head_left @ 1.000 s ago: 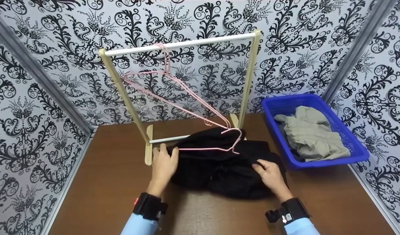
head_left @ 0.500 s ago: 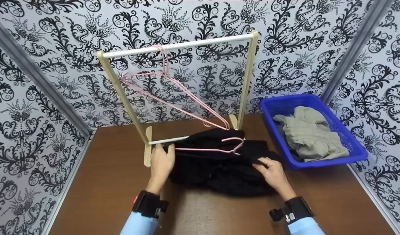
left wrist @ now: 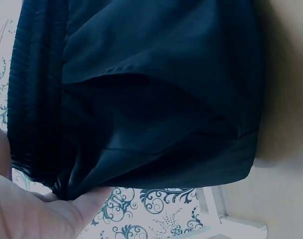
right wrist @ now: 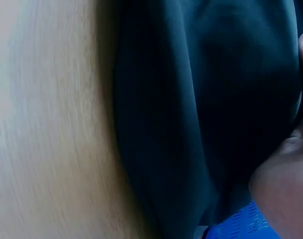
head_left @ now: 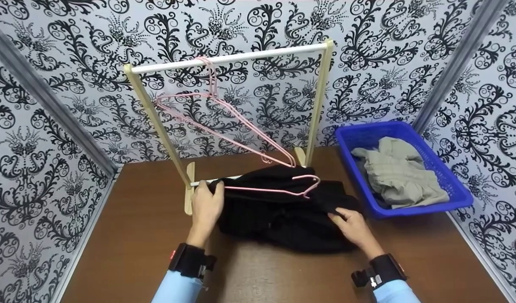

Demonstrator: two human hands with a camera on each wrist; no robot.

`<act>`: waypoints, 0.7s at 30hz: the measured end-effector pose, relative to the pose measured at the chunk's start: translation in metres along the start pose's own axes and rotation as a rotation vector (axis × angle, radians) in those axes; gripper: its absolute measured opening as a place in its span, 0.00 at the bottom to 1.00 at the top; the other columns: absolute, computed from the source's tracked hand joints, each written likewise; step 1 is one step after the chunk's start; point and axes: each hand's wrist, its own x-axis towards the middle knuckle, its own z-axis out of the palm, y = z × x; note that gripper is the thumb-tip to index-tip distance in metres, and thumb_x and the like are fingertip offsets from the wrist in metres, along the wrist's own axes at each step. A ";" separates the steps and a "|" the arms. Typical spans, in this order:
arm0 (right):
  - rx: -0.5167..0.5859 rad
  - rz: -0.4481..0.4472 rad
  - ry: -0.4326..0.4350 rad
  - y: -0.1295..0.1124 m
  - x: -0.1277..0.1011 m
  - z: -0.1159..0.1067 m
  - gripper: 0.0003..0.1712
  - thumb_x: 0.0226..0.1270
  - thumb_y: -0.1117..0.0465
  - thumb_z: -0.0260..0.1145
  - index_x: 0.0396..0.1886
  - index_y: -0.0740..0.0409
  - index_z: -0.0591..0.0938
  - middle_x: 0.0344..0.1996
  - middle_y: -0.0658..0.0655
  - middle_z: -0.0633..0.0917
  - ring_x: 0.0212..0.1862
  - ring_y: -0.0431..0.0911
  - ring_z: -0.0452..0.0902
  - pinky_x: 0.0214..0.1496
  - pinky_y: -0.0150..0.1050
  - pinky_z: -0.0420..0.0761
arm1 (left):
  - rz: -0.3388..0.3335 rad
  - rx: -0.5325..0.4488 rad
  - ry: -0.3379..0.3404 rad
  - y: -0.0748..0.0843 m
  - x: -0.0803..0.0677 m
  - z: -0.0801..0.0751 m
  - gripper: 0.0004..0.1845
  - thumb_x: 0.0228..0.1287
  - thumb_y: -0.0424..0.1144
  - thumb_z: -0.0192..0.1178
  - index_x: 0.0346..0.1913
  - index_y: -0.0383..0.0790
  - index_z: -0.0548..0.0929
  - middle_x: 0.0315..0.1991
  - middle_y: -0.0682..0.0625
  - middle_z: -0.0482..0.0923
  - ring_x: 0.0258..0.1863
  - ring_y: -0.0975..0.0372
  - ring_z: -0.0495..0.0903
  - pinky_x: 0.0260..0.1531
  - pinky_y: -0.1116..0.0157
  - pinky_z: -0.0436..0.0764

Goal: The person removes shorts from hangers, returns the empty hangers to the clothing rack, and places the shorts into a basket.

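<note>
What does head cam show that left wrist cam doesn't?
Head only: the right hand gripping the black garment, a pink hanger lying on it, more pink hangers on the wooden rack, and a blue basket holding grey clothes. Left wrist only: a close look at the garment's ribbed edge beside the fingers. Both: the left hand holding the garment, the brown table and the patterned wall.
</note>
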 end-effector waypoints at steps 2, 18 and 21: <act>-0.004 -0.003 -0.014 -0.001 -0.001 -0.001 0.07 0.67 0.66 0.70 0.41 0.64 0.90 0.43 0.60 0.91 0.48 0.52 0.86 0.54 0.48 0.83 | -0.014 0.009 -0.010 0.000 0.001 -0.001 0.23 0.69 0.49 0.61 0.40 0.26 0.79 0.42 0.25 0.84 0.48 0.32 0.83 0.49 0.40 0.78; 0.077 -0.025 -0.029 0.003 -0.003 -0.004 0.04 0.68 0.66 0.69 0.34 0.60 0.88 0.33 0.51 0.87 0.37 0.34 0.77 0.44 0.32 0.79 | -0.025 0.007 -0.058 -0.004 0.002 0.000 0.28 0.77 0.48 0.53 0.55 0.19 0.78 0.48 0.21 0.81 0.53 0.31 0.80 0.54 0.40 0.77; 0.093 -0.002 -0.034 0.001 -0.004 -0.005 0.05 0.69 0.65 0.69 0.35 0.60 0.89 0.34 0.52 0.88 0.38 0.34 0.78 0.45 0.32 0.79 | -0.015 0.018 -0.065 -0.005 0.002 -0.002 0.27 0.78 0.47 0.51 0.54 0.20 0.79 0.48 0.22 0.81 0.52 0.31 0.80 0.54 0.40 0.77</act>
